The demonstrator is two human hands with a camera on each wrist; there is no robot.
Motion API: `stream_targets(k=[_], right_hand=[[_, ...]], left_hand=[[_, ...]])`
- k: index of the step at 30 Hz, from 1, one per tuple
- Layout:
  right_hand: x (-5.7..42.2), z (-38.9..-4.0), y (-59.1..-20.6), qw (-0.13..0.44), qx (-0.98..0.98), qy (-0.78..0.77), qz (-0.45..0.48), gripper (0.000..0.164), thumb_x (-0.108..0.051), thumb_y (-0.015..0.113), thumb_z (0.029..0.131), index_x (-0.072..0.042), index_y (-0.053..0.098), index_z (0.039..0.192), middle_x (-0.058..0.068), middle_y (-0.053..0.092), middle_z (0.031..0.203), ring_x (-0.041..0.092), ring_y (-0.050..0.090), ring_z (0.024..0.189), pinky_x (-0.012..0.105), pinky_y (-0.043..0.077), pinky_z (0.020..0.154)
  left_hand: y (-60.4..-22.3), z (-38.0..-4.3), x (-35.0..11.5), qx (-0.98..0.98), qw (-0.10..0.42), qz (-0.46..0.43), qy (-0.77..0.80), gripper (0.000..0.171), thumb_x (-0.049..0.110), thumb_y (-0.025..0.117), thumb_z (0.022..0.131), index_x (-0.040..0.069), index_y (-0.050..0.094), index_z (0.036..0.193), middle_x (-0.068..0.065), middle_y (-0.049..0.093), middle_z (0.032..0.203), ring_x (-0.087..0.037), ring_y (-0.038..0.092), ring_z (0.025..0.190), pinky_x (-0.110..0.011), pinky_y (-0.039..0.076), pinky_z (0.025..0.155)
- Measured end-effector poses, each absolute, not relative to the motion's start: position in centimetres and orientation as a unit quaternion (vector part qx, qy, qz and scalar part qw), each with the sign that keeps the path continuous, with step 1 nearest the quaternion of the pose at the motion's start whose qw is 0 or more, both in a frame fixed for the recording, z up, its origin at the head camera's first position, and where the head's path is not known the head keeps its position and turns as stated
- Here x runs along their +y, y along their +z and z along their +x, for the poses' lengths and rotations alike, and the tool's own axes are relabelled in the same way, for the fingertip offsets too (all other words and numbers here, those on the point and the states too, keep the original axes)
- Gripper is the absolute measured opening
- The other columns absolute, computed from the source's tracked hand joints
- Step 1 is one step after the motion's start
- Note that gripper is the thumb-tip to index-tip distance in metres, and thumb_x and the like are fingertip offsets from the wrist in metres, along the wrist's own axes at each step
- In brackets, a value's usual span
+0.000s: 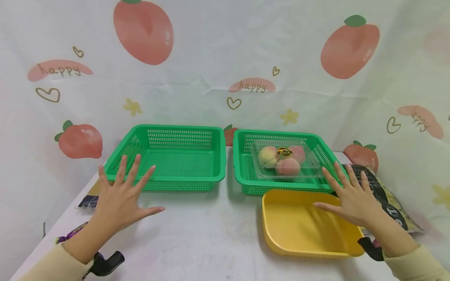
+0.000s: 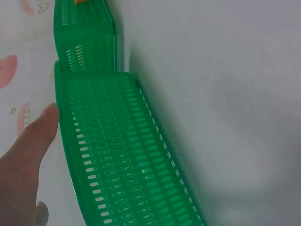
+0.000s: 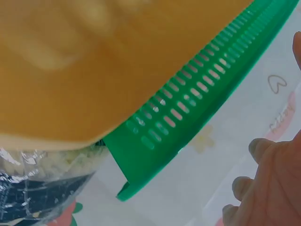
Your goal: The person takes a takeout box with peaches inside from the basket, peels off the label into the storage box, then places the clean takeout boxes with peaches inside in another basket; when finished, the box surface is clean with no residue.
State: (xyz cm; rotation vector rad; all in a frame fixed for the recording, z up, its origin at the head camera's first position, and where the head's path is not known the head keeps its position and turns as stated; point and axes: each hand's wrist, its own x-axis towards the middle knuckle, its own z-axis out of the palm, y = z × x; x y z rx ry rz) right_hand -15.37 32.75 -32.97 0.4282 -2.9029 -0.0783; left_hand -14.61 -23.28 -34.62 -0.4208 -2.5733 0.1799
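L hand (image 1: 118,200) spread, fingers apart, at near-L corner of L green basket (image 1: 183,179), contact unclear; R hand (image 1: 356,201) also spread, above R part of yellow bin (image 1: 299,226). Clear fruit pkg (image 1: 286,160) sits in R green basket (image 1: 274,184), just behind bin; blk-printed bag (image 1: 381,191) lies far R, beside bin.

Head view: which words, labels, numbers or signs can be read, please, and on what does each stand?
"happy", three times, with heart outlines: white peach-printed cloth backdrop.
Too small to read: black-and-gold sticker on the clear plastic fruit box.
Too unclear: white print on the black-and-tan plastic bag, right.
Nothing readable: dark-and-tan packet, left.
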Motion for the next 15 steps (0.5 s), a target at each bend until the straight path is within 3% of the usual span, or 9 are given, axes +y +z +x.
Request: stream_targets(k=[2, 9, 15], right_hand=[[32.9, -15.7, -32.7, 0.104, -0.984, -0.026, 0.144, 0.102, -0.068, 0.053, 0.079, -0.023, -0.005, 0.151, 0.026, 0.002, 0.154, 0.050, -0.004, 0.139, 0.062, -0.019, 0.106], [33.2, -17.2, -31.8, 0.101, -0.985, -0.020, 0.140, 0.100, -0.068, 0.050, 0.081, -0.020, -0.003, 0.151, 0.028, 0.001, 0.154, 0.049, -0.006, 0.140, 0.064, -0.016, 0.107], [33.2, -18.7, -30.4, 0.077, -0.990, 0.000, 0.119, 0.096, -0.066, 0.048, 0.084, -0.019, -0.002, 0.151, 0.029, 0.001, 0.153, 0.049, -0.007, 0.139, 0.067, -0.014, 0.105]], left_hand=[[-34.5, -15.0, -23.0, -0.949, 0.262, -0.161, 0.066, 0.113, 0.086, 0.050, 0.059, 0.028, 0.019, 0.150, -0.008, -0.004, 0.158, -0.035, -0.007, 0.145, -0.074, -0.003, 0.103], [-34.0, -16.5, -22.0, -0.947, 0.257, -0.185, 0.060, 0.106, 0.090, 0.033, 0.067, 0.021, 0.030, 0.146, -0.011, 0.000, 0.158, -0.036, -0.002, 0.145, -0.069, 0.003, 0.108], [-33.6, -17.5, -20.7, -0.956, 0.220, -0.188, 0.045, 0.098, 0.082, 0.041, 0.074, 0.017, 0.030, 0.147, -0.015, 0.003, 0.157, -0.039, 0.001, 0.144, -0.065, 0.006, 0.110]])
